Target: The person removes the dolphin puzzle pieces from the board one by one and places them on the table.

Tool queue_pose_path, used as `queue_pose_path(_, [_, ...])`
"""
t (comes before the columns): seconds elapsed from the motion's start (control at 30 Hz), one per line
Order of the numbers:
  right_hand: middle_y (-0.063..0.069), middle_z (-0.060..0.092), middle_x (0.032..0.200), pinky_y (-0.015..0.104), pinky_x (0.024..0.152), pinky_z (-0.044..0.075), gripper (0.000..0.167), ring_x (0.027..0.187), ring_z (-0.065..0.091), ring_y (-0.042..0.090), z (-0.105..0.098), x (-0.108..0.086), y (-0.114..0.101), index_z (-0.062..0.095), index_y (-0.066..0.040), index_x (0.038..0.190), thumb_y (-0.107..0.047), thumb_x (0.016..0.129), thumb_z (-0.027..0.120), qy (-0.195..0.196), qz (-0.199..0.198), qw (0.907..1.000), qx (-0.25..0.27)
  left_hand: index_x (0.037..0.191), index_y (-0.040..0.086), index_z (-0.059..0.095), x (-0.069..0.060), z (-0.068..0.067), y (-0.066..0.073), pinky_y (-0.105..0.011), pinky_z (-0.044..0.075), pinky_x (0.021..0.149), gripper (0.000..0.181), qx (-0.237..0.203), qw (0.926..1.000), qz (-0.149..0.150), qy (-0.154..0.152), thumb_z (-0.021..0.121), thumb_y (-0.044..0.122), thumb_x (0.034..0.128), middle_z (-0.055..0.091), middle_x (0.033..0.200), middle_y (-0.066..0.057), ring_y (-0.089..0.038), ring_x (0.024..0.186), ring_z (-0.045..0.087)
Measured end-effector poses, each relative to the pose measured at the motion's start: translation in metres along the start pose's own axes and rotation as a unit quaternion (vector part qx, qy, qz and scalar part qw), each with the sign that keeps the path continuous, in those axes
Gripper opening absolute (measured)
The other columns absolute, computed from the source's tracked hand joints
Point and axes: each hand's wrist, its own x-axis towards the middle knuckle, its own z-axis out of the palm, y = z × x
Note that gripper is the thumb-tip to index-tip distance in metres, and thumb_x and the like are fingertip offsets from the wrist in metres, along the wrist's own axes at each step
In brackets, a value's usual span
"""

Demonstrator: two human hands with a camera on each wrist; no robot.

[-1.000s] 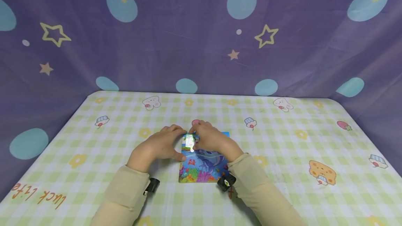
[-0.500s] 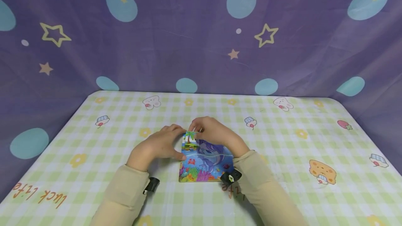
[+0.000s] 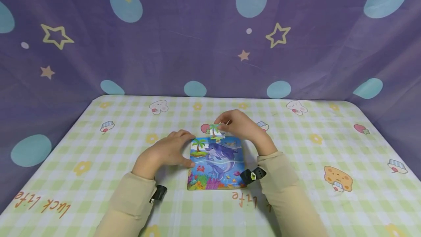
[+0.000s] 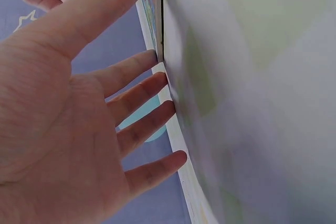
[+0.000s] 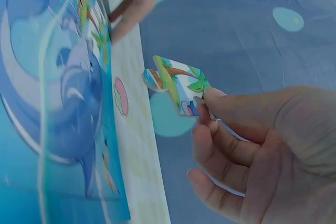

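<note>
A flat square dolphin puzzle board (image 3: 218,165) lies on the table, printed with two dolphins, coral and a palm tree at its upper left. My right hand (image 3: 241,125) pinches a puzzle piece (image 3: 215,131) by one edge between thumb and fingers, just above the board's far edge. The right wrist view shows palm trees on that piece (image 5: 181,85) and a rounded tab. At the board's left side rests my left hand (image 3: 166,151), its thumb against the left edge and a forefinger near the far left corner. In the left wrist view its fingers (image 4: 139,100) are straight and spread.
A green-and-white checked tablecloth (image 3: 98,164) with printed cakes, flowers and bears covers the table. Behind it hangs a purple curtain (image 3: 184,39) with stars and blue ovals. Black wrist cameras (image 3: 253,175) sit on both sleeves.
My right hand has lifted the palm-tree piece from the board's upper left corner and moved it right and away. The printed palm tree beneath now shows. My left hand has stayed in place.
</note>
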Motion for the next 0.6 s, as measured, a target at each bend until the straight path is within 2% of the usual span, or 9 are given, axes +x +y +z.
queue_pose_path(0.2, [0.012,0.068,0.099,0.038,0.077,0.053,0.018,0.084,0.063,0.023,-0.012,-0.002,0.012,0.072,0.0,0.11,-0.008,0.097,0.063,0.037,0.008,0.9991,-0.016,0.146,0.008,0.047,-0.001,0.0,0.001,-0.057,0.036,0.108,0.086,-0.001,1.0,-0.001,0.0,0.085,0.041,0.0762,0.043,0.148,-0.011,-0.035,0.136,0.038])
queue_pose_path(0.4, [0.014,0.069,0.097,0.034,0.072,0.051,0.017,0.082,0.064,0.024,-0.027,-0.007,0.026,0.072,0.001,0.107,-0.006,0.096,0.062,0.065,0.031,0.9974,-0.009,0.146,0.008,0.046,-0.001,0.0,0.001,-0.056,0.036,0.108,0.086,-0.002,1.0,-0.001,0.0,0.084,0.042,0.0765,0.043,0.148,-0.01,-0.035,0.136,0.038])
queue_pose_path(0.6, [0.016,0.071,0.099,0.03,0.07,0.049,0.019,0.084,0.066,0.029,-0.035,-0.01,0.041,0.071,0.004,0.11,-0.006,0.097,0.06,0.072,0.044,0.9963,0.013,0.147,0.009,0.045,-0.001,0.001,0.001,-0.057,0.035,0.109,0.086,-0.004,0.9999,-0.01,-0.003,0.084,0.04,0.0772,0.041,0.15,-0.01,-0.035,0.138,0.036])
